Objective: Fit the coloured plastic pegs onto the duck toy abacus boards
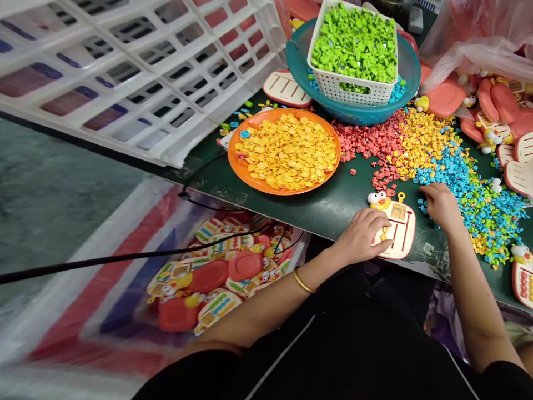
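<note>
A cream toy board (400,233) with slots, a red rim and a bird head with bulging eyes lies flat at the table's front edge. My left hand (363,236) grips its left side, fingers curled over the top and thumb along the lower part. Small yellow pieces (384,233) sit on the board between thumb and fingers. To the right, my right hand (442,206) is closed at the near edge of a pile of small blue pieces (447,166). Its fingertips are bent down, and what they hold is hidden.
An orange plate (233,161) of flat yellow pieces stands left of the board. Behind are red pieces (370,136) and a blue basin (297,50) bearing a white basket (310,53) of green pieces. A white crate (175,72) leans at left. Below, a striped bag (104,311) holds several toys.
</note>
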`<action>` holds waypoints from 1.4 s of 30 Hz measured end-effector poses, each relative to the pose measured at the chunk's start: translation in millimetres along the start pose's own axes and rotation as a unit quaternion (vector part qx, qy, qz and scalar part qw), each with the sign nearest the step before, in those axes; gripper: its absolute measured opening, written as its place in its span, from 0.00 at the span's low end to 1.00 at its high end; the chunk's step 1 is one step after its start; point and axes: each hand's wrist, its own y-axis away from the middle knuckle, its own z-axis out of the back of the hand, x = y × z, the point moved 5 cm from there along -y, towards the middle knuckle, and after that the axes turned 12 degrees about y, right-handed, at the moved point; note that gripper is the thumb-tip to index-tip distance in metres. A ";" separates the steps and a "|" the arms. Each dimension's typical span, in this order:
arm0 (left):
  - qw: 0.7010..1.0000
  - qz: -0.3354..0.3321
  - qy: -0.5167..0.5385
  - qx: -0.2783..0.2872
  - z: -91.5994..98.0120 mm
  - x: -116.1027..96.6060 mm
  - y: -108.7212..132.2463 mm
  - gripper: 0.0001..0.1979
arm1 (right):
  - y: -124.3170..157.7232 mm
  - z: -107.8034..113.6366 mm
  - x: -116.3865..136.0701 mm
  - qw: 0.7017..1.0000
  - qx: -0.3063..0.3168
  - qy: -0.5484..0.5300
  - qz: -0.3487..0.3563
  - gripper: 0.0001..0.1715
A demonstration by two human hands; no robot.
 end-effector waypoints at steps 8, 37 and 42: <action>1.000 0.003 0.009 0.008 -1.3 3.0 -0.4 0.14 | 50.9 -2.6 45.3 0.976 -0.050 -0.204 -0.061 0.11; 0.999 0.022 -0.031 0.022 -2.6 -1.4 0.2 0.21 | 50.5 -14.7 33.3 0.965 -0.021 -0.227 -0.132 0.11; 0.999 -0.002 -0.048 -0.005 -3.8 -1.1 0.7 0.20 | 78.3 -17.0 67.1 0.985 -0.095 -0.131 -0.061 0.15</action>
